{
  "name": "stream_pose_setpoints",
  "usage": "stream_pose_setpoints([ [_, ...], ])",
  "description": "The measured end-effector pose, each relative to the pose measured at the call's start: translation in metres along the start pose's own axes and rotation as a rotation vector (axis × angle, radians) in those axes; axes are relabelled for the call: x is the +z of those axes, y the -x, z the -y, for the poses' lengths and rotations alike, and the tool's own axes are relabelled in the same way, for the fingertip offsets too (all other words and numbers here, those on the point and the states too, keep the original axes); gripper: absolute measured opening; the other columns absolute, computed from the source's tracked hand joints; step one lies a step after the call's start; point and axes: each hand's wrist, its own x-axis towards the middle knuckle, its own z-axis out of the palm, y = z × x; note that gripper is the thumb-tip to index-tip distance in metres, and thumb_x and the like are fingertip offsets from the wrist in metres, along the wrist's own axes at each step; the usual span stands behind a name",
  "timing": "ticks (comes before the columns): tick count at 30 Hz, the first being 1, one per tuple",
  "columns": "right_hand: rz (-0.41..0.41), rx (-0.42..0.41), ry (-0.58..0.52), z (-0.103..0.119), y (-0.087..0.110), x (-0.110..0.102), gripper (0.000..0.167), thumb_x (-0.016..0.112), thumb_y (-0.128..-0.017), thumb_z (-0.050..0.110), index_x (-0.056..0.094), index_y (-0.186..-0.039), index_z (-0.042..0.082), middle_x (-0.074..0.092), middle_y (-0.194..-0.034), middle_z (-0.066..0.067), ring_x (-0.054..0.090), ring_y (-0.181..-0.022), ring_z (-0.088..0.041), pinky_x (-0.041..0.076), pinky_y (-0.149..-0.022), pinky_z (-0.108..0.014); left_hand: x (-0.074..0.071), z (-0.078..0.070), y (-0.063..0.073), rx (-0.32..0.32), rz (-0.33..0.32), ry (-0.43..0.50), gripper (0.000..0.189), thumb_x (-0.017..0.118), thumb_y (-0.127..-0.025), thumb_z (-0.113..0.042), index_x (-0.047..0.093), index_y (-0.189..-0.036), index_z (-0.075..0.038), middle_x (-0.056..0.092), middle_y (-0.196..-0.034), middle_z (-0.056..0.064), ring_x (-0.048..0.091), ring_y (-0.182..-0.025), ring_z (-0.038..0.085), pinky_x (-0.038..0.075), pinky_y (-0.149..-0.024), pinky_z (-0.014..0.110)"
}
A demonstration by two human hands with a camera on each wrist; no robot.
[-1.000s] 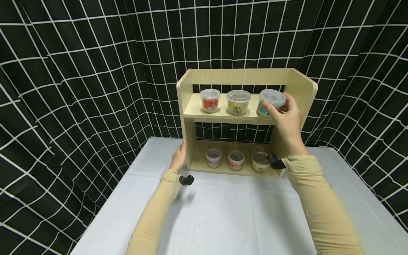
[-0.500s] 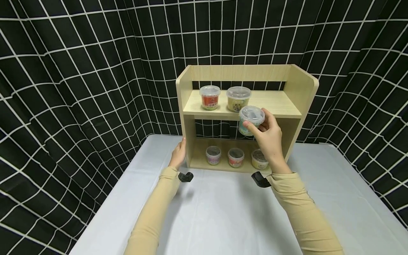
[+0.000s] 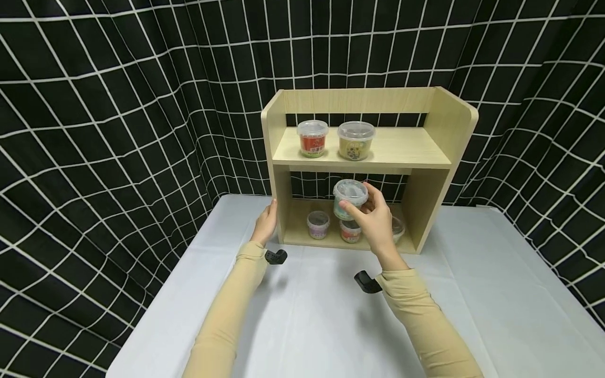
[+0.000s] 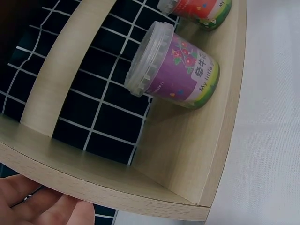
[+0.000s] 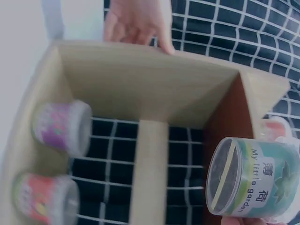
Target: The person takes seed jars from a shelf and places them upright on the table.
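Observation:
My right hand point(image 3: 375, 223) grips a clear-lidded plastic cup point(image 3: 350, 193) with a teal label, thumb on the near side. It is held in front of the shelf unit's lower opening. In the right wrist view the teal cup point(image 5: 262, 176) shows the words "My little garden". My left hand point(image 3: 266, 223) rests against the outside of the wooden shelf unit's left panel point(image 3: 279, 173). On the lower board stand a purple cup point(image 3: 318, 224), a red cup point(image 3: 350, 233) partly covered by the held one, and a cup point(image 3: 398, 229) mostly hidden by my right hand.
A red-labelled cup point(image 3: 312, 139) and a yellow-labelled cup point(image 3: 356, 140) stand on the upper board point(image 3: 406, 147). The unit sits on a white-covered table point(image 3: 302, 315). Black cloth with a white grid point(image 3: 142, 105) surrounds the back and sides.
My right hand has lifted the teal cup off the upper board's right end and carried it left and down. My left hand stays at the left panel.

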Motion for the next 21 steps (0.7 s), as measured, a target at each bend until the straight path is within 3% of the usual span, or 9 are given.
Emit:
stream_pose_setpoints([
  [3,0.015,0.034,-0.008,-0.014,0.001,0.004,0.077,0.077,-0.078,0.025,0.035,-0.138,0.002,0.052,-0.123,-0.013,0.051,-0.111,-0.022,0.042,-0.093,-0.027,0.001,-0.001,-0.003,0.011,-0.004,0.005,0.082,0.017,-0.092,-0.066,0.039,-0.139,-0.002,0.039,-0.14,0.018,0.033,-0.129,0.035,0.025,-0.105,0.045],
  [7,0.055,0.11,-0.005,-0.03,0.01,0.01,0.081,0.078,-0.077,0.027,0.032,-0.139,0.002,0.05,-0.122,-0.014,0.054,-0.108,-0.024,0.051,-0.078,-0.031,0.002,0.0,-0.001,-0.002,-0.01,0.002,0.081,0.017,-0.092,-0.065,0.04,-0.139,-0.003,0.039,-0.14,0.018,0.033,-0.129,0.035,0.025,-0.105,0.045],
  [10,0.065,0.149,0.008,-0.041,0.017,0.015,0.082,0.079,-0.076,0.028,0.033,-0.139,0.003,0.049,-0.122,-0.014,0.052,-0.109,-0.025,0.05,-0.082,-0.035,0.002,0.002,0.002,-0.009,-0.008,-0.002,0.081,0.016,-0.093,-0.065,0.039,-0.139,-0.003,0.039,-0.14,0.017,0.033,-0.129,0.035,0.025,-0.105,0.045],
  [14,0.063,0.171,0.032,-0.054,0.023,0.022,0.082,0.079,-0.074,0.03,0.034,-0.137,0.002,0.048,-0.123,-0.015,0.048,-0.112,-0.025,0.039,-0.097,-0.036,0.003,0.002,0.001,0.0,-0.008,0.007,0.081,0.017,-0.093,-0.065,0.039,-0.139,-0.002,0.039,-0.14,0.018,0.033,-0.128,0.036,0.025,-0.105,0.045],
  [21,0.088,0.202,0.002,-0.066,0.029,0.037,0.08,0.08,-0.075,0.025,0.034,-0.136,-0.001,0.049,-0.121,-0.019,0.05,-0.111,-0.028,0.04,-0.096,-0.035,0.003,-0.002,-0.001,-0.02,-0.001,0.046,0.081,0.018,-0.092,-0.066,0.038,-0.14,-0.004,0.038,-0.141,0.017,0.032,-0.129,0.035,0.025,-0.106,0.045],
])
